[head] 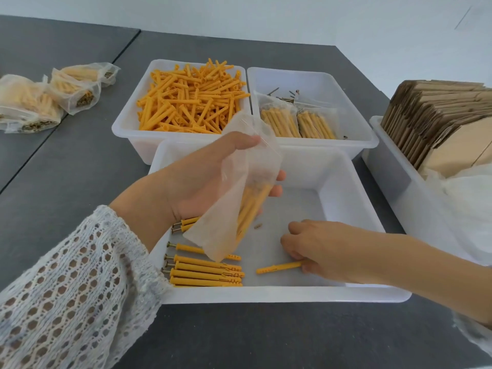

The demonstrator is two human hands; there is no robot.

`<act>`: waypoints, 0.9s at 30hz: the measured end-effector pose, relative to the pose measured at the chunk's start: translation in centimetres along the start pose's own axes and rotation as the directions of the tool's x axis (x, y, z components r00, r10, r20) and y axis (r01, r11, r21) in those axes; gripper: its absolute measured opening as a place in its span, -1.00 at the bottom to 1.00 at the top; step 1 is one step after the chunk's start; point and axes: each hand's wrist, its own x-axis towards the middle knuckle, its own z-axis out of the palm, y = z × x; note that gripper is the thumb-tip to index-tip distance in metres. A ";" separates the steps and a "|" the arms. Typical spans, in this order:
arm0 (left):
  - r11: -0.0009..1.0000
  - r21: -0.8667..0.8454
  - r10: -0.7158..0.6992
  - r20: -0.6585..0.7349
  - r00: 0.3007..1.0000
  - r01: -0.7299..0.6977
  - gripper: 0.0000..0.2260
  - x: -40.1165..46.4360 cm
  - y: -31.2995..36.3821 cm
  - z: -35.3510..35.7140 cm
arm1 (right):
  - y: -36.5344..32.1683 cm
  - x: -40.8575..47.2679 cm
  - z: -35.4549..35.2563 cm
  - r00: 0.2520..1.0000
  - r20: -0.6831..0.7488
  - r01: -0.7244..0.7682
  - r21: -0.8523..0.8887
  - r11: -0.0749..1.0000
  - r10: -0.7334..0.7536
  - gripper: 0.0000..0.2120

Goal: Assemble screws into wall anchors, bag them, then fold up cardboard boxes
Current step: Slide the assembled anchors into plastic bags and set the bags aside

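Plastic everywhere here: the near tray (pixel 279 294) is a translucent white rectangular tub with rounded rim, sitting on a matte dark grey table (pixel 66 182). Above the tray's left half the left hand (pixel 202 179) is raised, palm turned inward, wrist in a white open-knit sleeve (pixel 66 288). Its thumb and curled fingers grip a thin, cloudy plastic bag (pixel 239 193) that hangs tilted, mouth up, with several orange anchors bunched inside against the fingers. On the tray's floor at its left wall lies a row of assembled anchors (pixel 205 272), slim ribbed orange tubes with brass screw heads poking out toward the wall. Low in the tray's right half the right hand (pixel 324 251) reaches in, knuckles up, fingers curled down and pinching the end of a single anchor (pixel 279 267) that lies flat, its other end pointing toward the row. Behind the tray, touching its far rim, stand two more white tubs: the left tub (pixel 127 129) is heaped with loose orange anchors, the right tub (pixel 356 129) holds loose screws and two filled bags. Right of the tray a further bin (pixel 386 166) holds flattened brown cardboard boxes (pixel 439 121) on edge. Far left of the tray, filled bags (pixel 53 97) lie on the table
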 end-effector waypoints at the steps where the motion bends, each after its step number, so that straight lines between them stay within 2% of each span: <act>1: 1.000 -0.029 -0.012 -0.063 0.998 0.011 -0.43 0.2 0.3 -0.1 | 0.0 0.2 0.0 1.000 -0.009 0.010 -0.018 1.000 -0.010 -0.88; 3: 0.997 -0.067 0.017 -0.171 0.985 -0.029 -0.45 0.3 0.8 -0.2 | 0.0 0.4 -0.3 0.999 -0.034 0.026 -0.001 1.000 -0.026 -0.95; 6: 0.979 -0.098 0.141 -0.317 0.938 -0.181 -0.56 0.0 0.9 -0.3 | 0.0 1.1 -1.0 0.991 -0.133 0.027 -0.008 1.000 -0.028 -0.96; 8: 0.972 -0.025 0.205 -0.398 0.894 -0.234 -0.63 -0.5 0.9 0.2 | -0.1 2.3 -1.8 0.970 -0.237 0.053 -0.026 0.998 -0.058 -0.95; 11: 0.964 0.181 0.257 -0.468 0.846 -0.193 -0.69 -0.9 0.8 1.3 | -0.4 4.9 -3.1 0.929 -0.354 0.079 -0.103 0.992 -0.111 -0.82; 14: 0.962 0.233 0.248 -0.518 0.818 -0.144 -0.68 -1.5 1.0 2.3 | -1.2 7.4 -3.9 0.895 -0.418 0.102 -0.146 0.984 -0.155 -0.74; 19: 0.954 0.241 0.290 -0.577 0.763 -0.180 -0.61 -1.1 1.6 3.0 | -1.7 9.0 -3.3 0.915 -0.368 0.116 -0.150 0.982 -0.164 -0.60; 24: 0.961 0.180 0.276 -0.575 0.770 -0.210 -0.63 -1.1 2.3 3.2 | -1.1 7.6 -2.5 0.943 -0.308 0.114 -0.054 0.992 -0.125 -0.82; 27: 0.961 0.181 0.276 -0.577 0.769 -0.210 -0.63 -1.1 2.5 3.3 | -0.9 6.2 -2.3 0.968 -0.233 0.094 -0.008 0.996 -0.093 -0.86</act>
